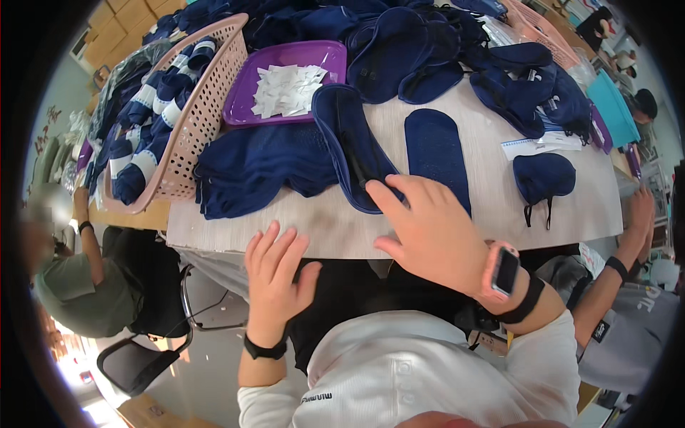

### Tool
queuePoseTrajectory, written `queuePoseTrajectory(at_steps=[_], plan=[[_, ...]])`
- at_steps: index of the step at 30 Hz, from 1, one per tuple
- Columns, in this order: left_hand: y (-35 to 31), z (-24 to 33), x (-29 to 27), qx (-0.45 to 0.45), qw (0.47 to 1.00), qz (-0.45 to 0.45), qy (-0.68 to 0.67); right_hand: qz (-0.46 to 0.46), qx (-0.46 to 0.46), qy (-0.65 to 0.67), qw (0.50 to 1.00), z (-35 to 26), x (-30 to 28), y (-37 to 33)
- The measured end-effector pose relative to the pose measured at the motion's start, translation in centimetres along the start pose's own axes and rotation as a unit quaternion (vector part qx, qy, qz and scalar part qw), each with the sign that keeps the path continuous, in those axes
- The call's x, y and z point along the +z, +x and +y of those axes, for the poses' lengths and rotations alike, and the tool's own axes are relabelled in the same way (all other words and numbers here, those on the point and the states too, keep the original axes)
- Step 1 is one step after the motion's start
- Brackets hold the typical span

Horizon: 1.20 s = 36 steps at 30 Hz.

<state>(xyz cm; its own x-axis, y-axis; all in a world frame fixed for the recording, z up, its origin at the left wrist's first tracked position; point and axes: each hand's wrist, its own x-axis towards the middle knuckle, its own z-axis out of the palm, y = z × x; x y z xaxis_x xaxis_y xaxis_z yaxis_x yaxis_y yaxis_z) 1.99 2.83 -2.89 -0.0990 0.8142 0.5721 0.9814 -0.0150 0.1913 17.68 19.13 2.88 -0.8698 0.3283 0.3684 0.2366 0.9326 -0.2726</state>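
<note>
A navy fabric slipper [351, 146], long and flat with a piped edge, lies on the table in front of me. My right hand [435, 232] reaches over its near end, index finger at the fabric and thumb held apart. No grip on it shows. My left hand [277, 278] hovers by the table's near edge, fingers spread, holding nothing. Right of the slipper lies a flat navy sole-shaped piece [435, 153], its near end partly hidden behind my right hand. A pile of folded navy cloth [264, 171] is on the left.
A pink basket [207, 93] holds navy rolls with white bands. Beside it sits a purple tray [335, 53] of white paper slips. Navy slippers [399, 50] are heaped at the back; a small drawstring pouch [544, 177] lies right. People sit on both sides.
</note>
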Motion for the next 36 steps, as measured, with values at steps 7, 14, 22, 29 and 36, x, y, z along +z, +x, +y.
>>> queuePoseTrajectory(at_steps=[7, 14, 22, 29, 36], plan=[[2.1, 0.2, 3.3, -0.121, 0.991, 0.058, -0.024, 0.058, 0.046, -0.001, 0.997, 1.2, 1.9, 0.9], [2.4, 0.3, 3.4, -0.125, 0.992, -0.004, 0.017, 0.366, 0.243, 0.238, 0.866, 4.6, -4.7, 4.2], [2.3, 0.0, 3.5, -0.115, 0.993, 0.000, 0.021, 0.325, 0.154, -0.136, 0.923, 10.1, -3.8, 3.6], [2.4, 0.2, 3.5, -0.112, 0.993, -0.003, 0.026, 0.181, 0.159, -0.200, 0.950, 11.9, -1.4, -0.3], [2.7, 0.6, 3.3, -0.113, 0.993, 0.000, 0.042, 0.091, 0.214, -0.082, 0.969, 11.8, -1.6, -2.3]])
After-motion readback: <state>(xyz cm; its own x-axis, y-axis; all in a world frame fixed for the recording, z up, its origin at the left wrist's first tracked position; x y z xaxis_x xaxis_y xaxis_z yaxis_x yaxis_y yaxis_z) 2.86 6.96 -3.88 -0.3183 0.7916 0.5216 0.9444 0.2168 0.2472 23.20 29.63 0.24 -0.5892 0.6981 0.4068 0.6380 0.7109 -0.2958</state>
